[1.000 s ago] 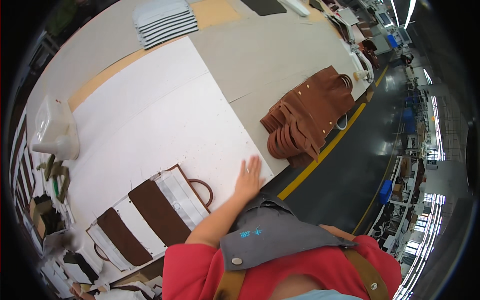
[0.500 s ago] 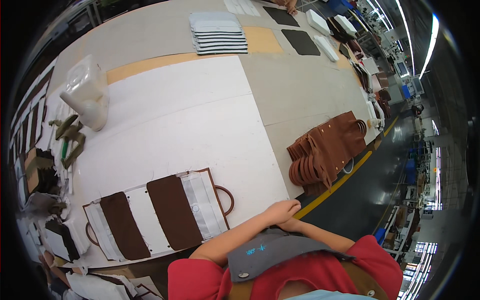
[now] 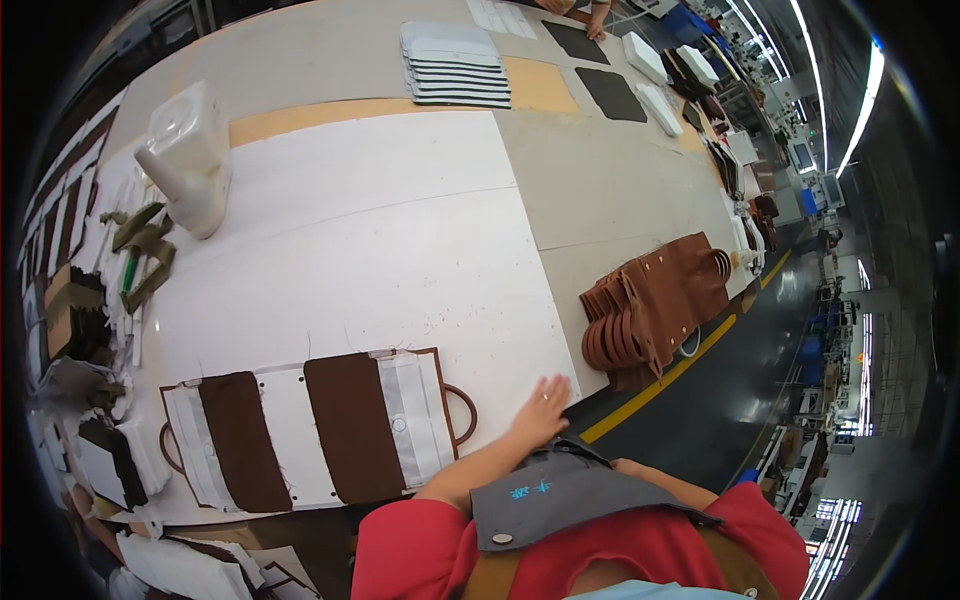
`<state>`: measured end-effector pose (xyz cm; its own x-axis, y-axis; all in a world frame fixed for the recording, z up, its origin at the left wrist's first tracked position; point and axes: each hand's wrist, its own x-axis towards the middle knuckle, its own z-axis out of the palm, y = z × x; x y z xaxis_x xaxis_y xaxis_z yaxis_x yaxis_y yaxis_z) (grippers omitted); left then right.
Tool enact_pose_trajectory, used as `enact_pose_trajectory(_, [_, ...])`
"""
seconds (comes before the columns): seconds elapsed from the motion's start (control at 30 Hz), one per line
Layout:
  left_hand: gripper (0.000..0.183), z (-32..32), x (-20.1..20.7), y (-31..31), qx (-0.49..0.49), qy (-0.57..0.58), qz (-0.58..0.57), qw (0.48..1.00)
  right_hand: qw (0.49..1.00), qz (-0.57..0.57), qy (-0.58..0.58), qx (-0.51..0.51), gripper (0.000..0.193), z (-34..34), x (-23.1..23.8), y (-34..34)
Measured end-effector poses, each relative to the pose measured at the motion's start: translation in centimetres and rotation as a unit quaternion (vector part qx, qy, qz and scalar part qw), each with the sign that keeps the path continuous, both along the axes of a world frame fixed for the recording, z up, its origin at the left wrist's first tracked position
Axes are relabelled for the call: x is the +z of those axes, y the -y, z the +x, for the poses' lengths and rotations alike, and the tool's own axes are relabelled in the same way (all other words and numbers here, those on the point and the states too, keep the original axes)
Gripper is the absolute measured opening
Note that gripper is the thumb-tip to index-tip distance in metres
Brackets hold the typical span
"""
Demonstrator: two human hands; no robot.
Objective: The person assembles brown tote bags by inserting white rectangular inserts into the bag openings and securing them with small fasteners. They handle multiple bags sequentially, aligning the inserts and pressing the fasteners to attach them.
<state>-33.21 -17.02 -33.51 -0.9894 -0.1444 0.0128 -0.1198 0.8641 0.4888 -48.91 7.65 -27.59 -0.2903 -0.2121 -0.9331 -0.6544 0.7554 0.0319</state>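
My left hand [image 3: 542,410] is over the near edge of the white sheet, its fingers stretched out and apart, a ring on one of them, holding nothing. To its left lies a flat, unfolded bag piece [image 3: 283,430] with white lining, two dark brown fabric bands, leather edging and a brown loop handle at each end. The nearer handle [image 3: 461,415] is close to my left wrist. Of my right arm only the forearm [image 3: 665,485] shows; the hand is hidden behind the grey apron [image 3: 590,495].
A stack of brown leather bag pieces [image 3: 655,305] with handles sits at the right table edge. A white plastic container [image 3: 195,165] stands back left. Striped white pieces [image 3: 455,65] lie far back, near dark panels [image 3: 610,95]. A co-worker's hand [image 3: 597,22] is at the far edge.
My hands were together by the table's edge; they have parted. My left hand has moved left over the sheet and opened, while my right hand has gone behind the apron.
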Motion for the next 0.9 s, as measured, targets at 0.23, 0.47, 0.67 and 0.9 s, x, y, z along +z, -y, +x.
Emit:
enact_pose_trajectory(0.23, [0.053, -0.5, 6.0, 0.1, -0.175, 0.151, 0.535, 0.812, 0.972, -0.217, 0.031, 0.080, 0.027, 1.0, -0.9, 8.2])
enact_pose_trajectory(0.47, [0.049, -2.9, 3.3, -1.6, -0.160, 0.115, 0.541, 0.818, 0.996, -0.088, 0.011, 0.032, 0.036, 0.1, 2.5, 9.1])
enact_pose_trajectory(0.67, [0.035, -2.8, 6.0, -0.1, 0.084, 0.033, 0.502, 0.860, 0.942, -0.212, -0.028, 0.257, 0.021, 0.4, 6.1, 14.5])
enact_pose_trajectory(0.9, [0.036, -4.4, 10.9, 0.9, 0.113, -0.196, 0.374, 0.899, 0.897, -0.352, 0.095, 0.251, 0.032, 1.0, 5.9, 18.0])
